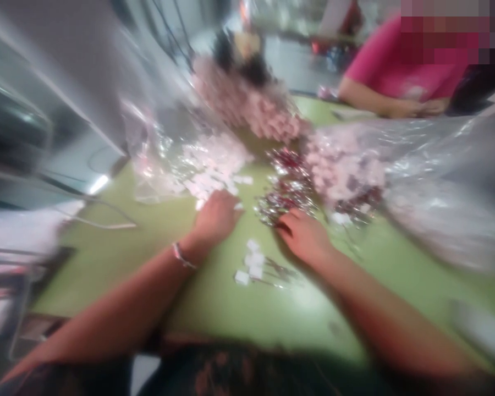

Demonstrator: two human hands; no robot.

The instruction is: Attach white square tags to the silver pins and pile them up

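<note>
My left hand (218, 216) reaches to the near edge of a heap of small white cards (214, 175). Its fingers are curled down; blur hides what lies under them. At the near edge of a pile of shiny silver and dark red pieces (286, 195) is my right hand (304, 234), fingers bent together at the pieces; whether one is between them is not clear. Between my forearms, several thin pieces with white square tags (254, 265) lie on the green table (247, 313).
Clear plastic bags (445, 181) with pale pink items (338, 165) lie at the right. More pink bundles (268, 113) stand at the back, and another plastic bag (148, 159) lies at the left. Across the table a person in a pink shirt (383, 66) works with both hands.
</note>
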